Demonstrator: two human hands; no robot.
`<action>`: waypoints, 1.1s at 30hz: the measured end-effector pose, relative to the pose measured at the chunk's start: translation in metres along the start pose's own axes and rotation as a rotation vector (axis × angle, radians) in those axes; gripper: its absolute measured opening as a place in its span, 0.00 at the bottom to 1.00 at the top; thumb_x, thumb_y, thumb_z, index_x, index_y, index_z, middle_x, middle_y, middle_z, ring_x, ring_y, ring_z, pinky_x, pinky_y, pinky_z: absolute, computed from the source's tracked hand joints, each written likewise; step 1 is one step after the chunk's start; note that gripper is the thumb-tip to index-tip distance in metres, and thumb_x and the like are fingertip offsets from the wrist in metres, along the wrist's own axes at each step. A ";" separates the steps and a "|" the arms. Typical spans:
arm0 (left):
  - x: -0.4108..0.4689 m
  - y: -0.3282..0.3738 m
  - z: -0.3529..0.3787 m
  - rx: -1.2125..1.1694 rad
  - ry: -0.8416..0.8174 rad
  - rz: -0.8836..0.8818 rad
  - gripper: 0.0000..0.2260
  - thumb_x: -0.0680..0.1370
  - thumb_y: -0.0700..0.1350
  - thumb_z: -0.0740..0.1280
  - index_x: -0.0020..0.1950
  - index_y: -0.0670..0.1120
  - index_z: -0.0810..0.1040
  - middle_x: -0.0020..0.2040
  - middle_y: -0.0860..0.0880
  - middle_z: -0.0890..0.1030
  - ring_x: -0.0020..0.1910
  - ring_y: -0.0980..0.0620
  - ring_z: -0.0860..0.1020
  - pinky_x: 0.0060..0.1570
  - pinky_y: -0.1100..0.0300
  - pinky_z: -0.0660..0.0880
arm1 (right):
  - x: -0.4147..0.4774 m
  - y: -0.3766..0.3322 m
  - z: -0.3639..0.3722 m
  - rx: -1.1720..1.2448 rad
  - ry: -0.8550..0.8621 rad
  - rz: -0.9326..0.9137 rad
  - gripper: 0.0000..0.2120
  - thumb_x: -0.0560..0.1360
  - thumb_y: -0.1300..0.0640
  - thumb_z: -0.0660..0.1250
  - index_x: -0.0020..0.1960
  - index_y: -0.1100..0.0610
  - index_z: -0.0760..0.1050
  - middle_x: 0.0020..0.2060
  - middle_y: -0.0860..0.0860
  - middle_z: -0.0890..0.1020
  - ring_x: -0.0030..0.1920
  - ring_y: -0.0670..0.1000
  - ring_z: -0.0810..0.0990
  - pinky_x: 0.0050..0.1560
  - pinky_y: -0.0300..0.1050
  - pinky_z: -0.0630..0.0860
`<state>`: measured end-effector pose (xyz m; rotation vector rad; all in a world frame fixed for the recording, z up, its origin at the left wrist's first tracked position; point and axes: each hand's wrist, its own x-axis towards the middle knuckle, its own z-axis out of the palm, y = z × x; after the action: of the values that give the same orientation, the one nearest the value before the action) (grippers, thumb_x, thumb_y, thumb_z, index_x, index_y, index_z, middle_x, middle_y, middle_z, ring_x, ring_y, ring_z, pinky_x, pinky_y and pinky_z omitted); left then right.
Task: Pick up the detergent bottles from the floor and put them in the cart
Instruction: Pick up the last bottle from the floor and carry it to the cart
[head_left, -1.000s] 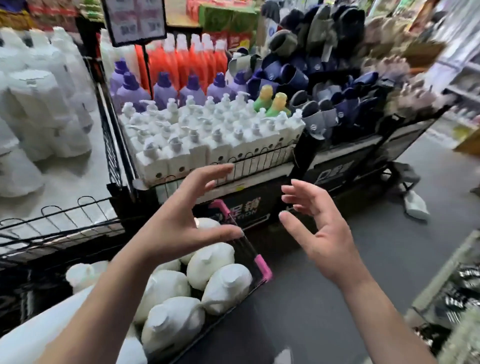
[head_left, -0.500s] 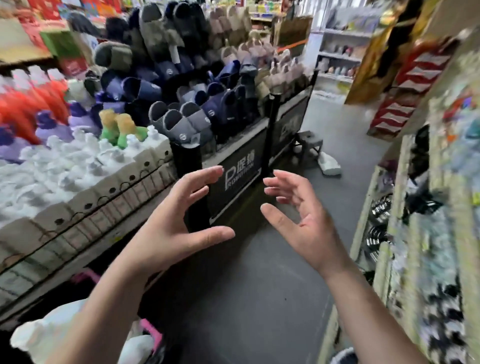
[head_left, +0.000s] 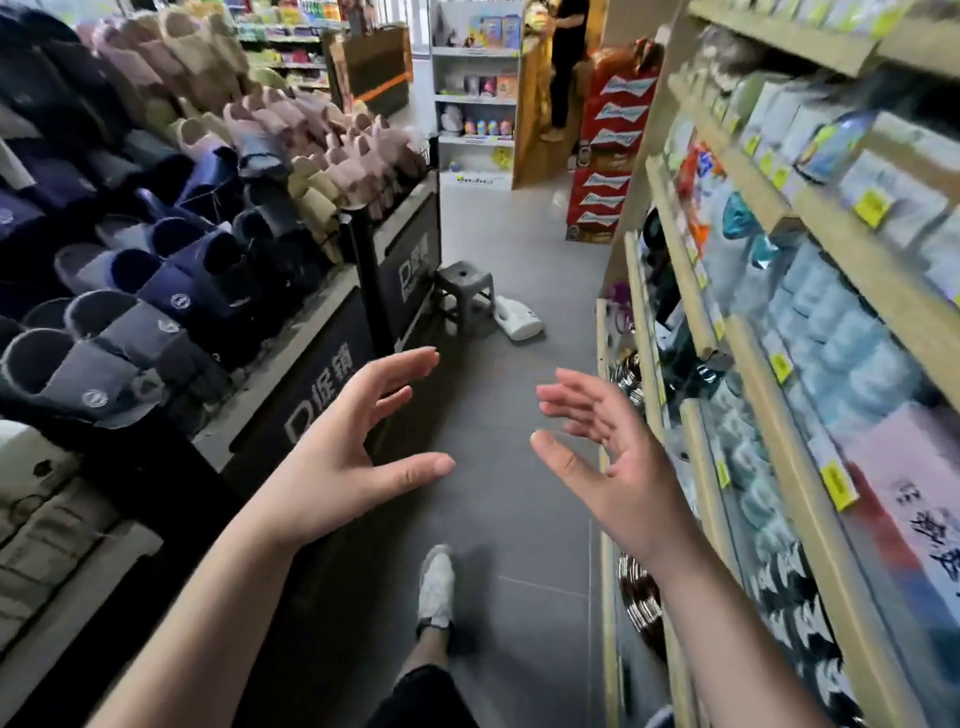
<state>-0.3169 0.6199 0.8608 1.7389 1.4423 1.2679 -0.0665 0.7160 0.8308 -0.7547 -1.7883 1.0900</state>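
A white plastic detergent bottle (head_left: 518, 323) lies on its side on the grey tiled floor (head_left: 498, 244), just beside the small grey plastic stool (head_left: 464, 291), on the stool's right and slightly nearer the camera. It looks tipped over rather than stood there, with its handle end towards the stool.

Both hands are empty and well short of the stool. The left hand (head_left: 337, 457) is spread with the thumb out and the fingers loosely arched. The right hand (head_left: 623, 467) faces it palm inward, fingers straight and relaxed. Held apart like this, they seem readied to take a bulky bottle from both sides.

A foot in a white shoe (head_left: 436, 582) is planted on the floor nearer than the stool, in line with it, which suggests a walk down the aisle towards the bottle.

The dark display stand (head_left: 332, 374), heaped with navy and grey slippers (head_left: 156, 291), runs along the stool's left and touches or nearly touches it. The pale wooden shelving (head_left: 691, 306) stands across the aisle to the stool's right.

The cart is not in view, so the carry back cannot be judged.
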 end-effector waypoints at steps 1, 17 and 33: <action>0.020 -0.014 -0.002 -0.003 -0.024 0.003 0.40 0.72 0.59 0.77 0.78 0.47 0.66 0.77 0.53 0.72 0.79 0.52 0.67 0.78 0.50 0.65 | 0.012 0.012 -0.001 -0.005 0.015 0.020 0.29 0.74 0.48 0.75 0.73 0.54 0.72 0.64 0.45 0.83 0.66 0.49 0.81 0.68 0.51 0.77; 0.425 -0.222 -0.147 -0.129 0.009 0.028 0.40 0.71 0.63 0.77 0.77 0.47 0.68 0.75 0.52 0.74 0.77 0.53 0.69 0.77 0.50 0.67 | 0.430 0.135 0.019 -0.194 -0.102 0.128 0.29 0.74 0.53 0.80 0.70 0.44 0.72 0.64 0.40 0.82 0.67 0.46 0.81 0.68 0.44 0.75; 0.800 -0.417 -0.075 -0.172 -0.052 -0.080 0.39 0.72 0.61 0.77 0.77 0.47 0.67 0.75 0.52 0.74 0.77 0.51 0.70 0.77 0.45 0.66 | 0.765 0.398 -0.068 -0.008 -0.056 0.275 0.26 0.74 0.53 0.78 0.69 0.48 0.74 0.62 0.45 0.84 0.66 0.48 0.81 0.70 0.49 0.76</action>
<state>-0.5797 1.4831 0.7884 1.5738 1.3189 1.2559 -0.3100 1.5438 0.7702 -1.0049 -1.7718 1.2946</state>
